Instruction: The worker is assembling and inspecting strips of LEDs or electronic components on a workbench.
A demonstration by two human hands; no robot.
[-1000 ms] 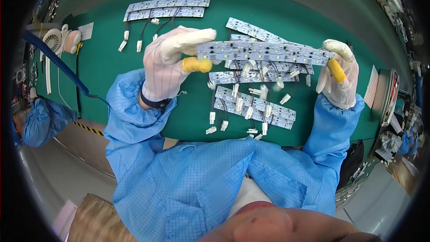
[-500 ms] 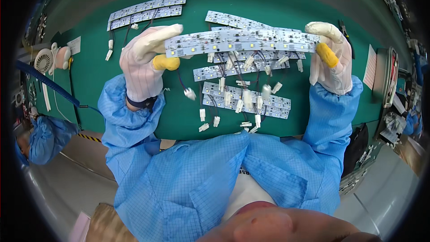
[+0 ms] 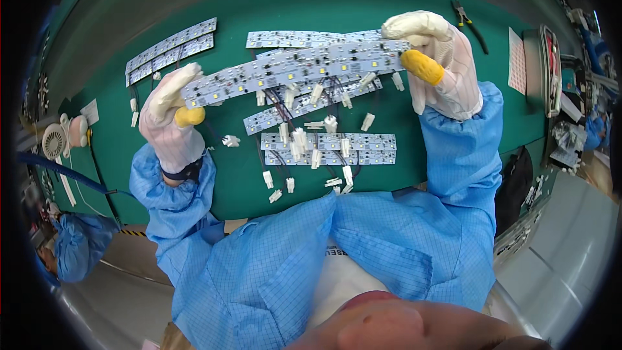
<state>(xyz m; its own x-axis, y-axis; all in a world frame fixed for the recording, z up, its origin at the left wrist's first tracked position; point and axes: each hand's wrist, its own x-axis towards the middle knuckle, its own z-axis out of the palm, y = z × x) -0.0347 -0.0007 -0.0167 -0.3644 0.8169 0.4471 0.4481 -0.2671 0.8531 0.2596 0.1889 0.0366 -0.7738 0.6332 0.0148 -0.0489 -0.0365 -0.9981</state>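
We are finding the held strip [image 3: 295, 68] above the table [image 3: 291, 6], its right end sitting higher in view than its left; the left hand [image 3: 170, 116], in a pale glove, is gripping the left end, its fingers [image 3: 183, 80] pinching the far edge while a yellow-capped thumb [image 3: 190, 116] is pressing at the near corner; the right hand [image 3: 444, 65], gloved alike, is pinching the right end between bent fingers and its own yellow-capped thumb; neither hand is gaping.

We are noting white connectors [image 3: 316, 94] hanging or lying on dark wires below the held strip; we are failing to tell which are belonging to it; other strips [image 3: 278, 39] are lying beneath, partly hidden; a lower pair [image 3: 382, 149] is lying nearest the body; a left pair [image 3: 172, 43] is lying beyond the left hand; pliers [image 3: 475, 32] are resting beyond the right hand; a white fan [image 3: 54, 140] is standing at far left, near a blue hose [image 3: 61, 170].
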